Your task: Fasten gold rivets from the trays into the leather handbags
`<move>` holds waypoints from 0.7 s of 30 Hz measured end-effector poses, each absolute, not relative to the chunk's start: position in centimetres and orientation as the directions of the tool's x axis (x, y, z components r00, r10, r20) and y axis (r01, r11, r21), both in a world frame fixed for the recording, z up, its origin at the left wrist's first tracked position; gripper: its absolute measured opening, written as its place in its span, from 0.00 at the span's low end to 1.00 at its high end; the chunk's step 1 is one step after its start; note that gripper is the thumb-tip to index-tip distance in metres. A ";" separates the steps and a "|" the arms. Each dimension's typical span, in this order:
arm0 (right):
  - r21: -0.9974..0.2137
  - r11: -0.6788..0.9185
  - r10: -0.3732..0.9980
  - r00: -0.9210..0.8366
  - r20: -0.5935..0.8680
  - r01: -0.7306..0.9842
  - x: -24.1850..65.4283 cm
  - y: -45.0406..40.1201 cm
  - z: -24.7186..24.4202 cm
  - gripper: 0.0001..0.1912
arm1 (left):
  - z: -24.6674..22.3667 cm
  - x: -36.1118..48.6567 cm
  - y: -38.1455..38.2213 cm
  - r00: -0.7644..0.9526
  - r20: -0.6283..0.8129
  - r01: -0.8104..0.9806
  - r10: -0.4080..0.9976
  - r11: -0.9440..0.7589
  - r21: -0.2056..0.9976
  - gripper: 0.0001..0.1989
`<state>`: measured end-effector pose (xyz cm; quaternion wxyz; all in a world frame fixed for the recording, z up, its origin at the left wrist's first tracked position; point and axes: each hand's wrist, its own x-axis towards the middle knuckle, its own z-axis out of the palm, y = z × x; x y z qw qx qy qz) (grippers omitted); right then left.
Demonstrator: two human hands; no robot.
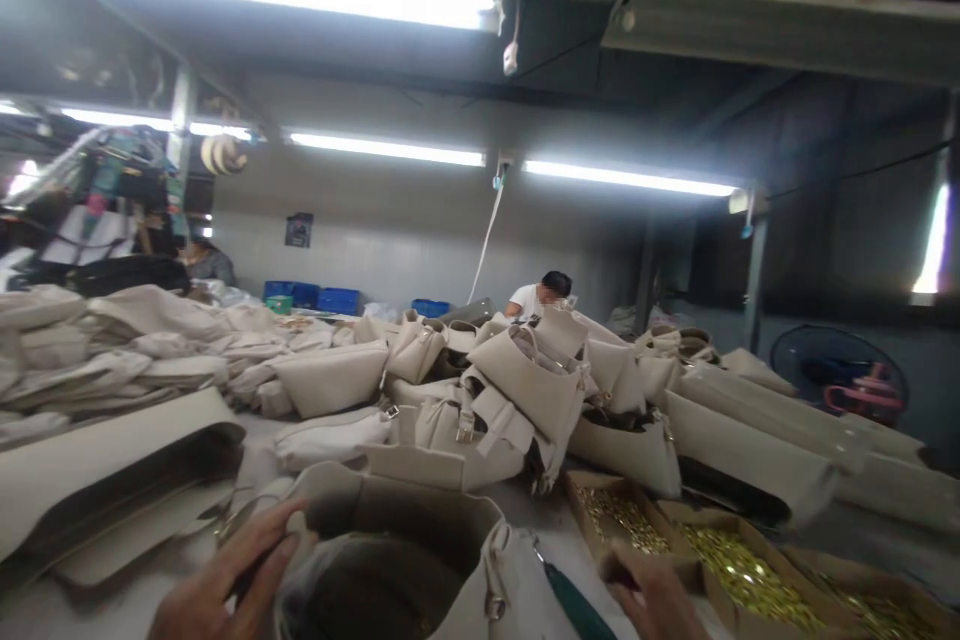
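An open beige handbag [397,490] stands right in front of me, its dark lining showing inside. My left hand [232,575] is closed on the left edge of this bag, thumb and fingers around a strip of its material. To the right of the bag, my right hand [652,595] has its fingers curled together beside the cardboard boxes; what they hold, if anything, is too blurred to make out. Between bag and right hand lies a tool with a dark green handle [574,605] and a thin metal shaft. A small metal fitting [495,608] hangs on the bag's right side.
Cardboard boxes of small gold metal pieces [750,575] sit at the right. Beige bags [525,380] are heaped across the table, with a large flat piece [112,460] at the left. A person [536,300] works behind the heap. A fan [836,375] stands far right.
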<state>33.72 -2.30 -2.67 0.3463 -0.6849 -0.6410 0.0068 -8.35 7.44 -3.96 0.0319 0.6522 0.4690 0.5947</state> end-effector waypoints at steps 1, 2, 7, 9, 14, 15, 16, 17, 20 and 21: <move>-0.546 0.145 0.874 0.152 0.461 0.825 32.2 -2.7 -0.5 0.05 | -3.5 -8.2 7.2 -0.145 0.720 0.554 0.679 -0.547 0.627 0.14; -0.599 0.226 0.880 0.103 0.464 0.768 30.2 -3.2 1.6 0.05 | -3.0 -7.9 6.8 -0.150 0.692 0.525 0.706 -0.536 0.661 0.14; -0.795 0.539 0.842 -0.169 0.512 0.279 17.9 -3.3 8.6 0.05 | -0.9 -6.4 4.7 -0.141 0.570 0.408 0.810 -0.477 0.779 0.11; -0.856 0.509 0.833 -0.305 0.462 0.092 13.8 -1.9 8.7 0.06 | -0.6 -6.2 4.1 -0.125 0.543 0.387 0.830 -0.464 0.797 0.09; -0.946 0.302 0.880 -0.347 0.323 -0.116 8.5 2.6 5.5 0.08 | -0.4 -6.3 3.3 -0.120 0.478 0.277 0.870 -0.433 0.858 0.05; -0.951 0.283 0.893 -0.327 0.308 -0.125 8.1 3.4 5.0 0.09 | -0.3 -6.4 3.3 -0.115 0.468 0.251 0.876 -0.431 0.867 0.05; -0.953 0.271 0.900 -0.315 0.300 -0.133 7.8 4.0 4.6 0.09 | -0.3 -6.4 3.2 -0.111 0.461 0.227 0.880 -0.429 0.874 0.05; -0.955 0.264 0.905 -0.307 0.294 -0.135 7.6 4.5 4.2 0.10 | -0.3 -6.5 3.2 -0.105 0.456 0.204 0.884 -0.429 0.880 0.04; -0.952 0.279 0.908 -0.290 0.303 -0.125 7.1 5.4 3.7 0.10 | -0.2 -6.7 3.2 -0.100 0.431 0.150 0.897 -0.414 0.898 0.04; -0.950 0.289 0.908 -0.280 0.311 -0.117 7.0 5.6 3.5 0.11 | -0.2 -6.8 3.2 -0.102 0.422 0.140 0.901 -0.407 0.903 0.04</move>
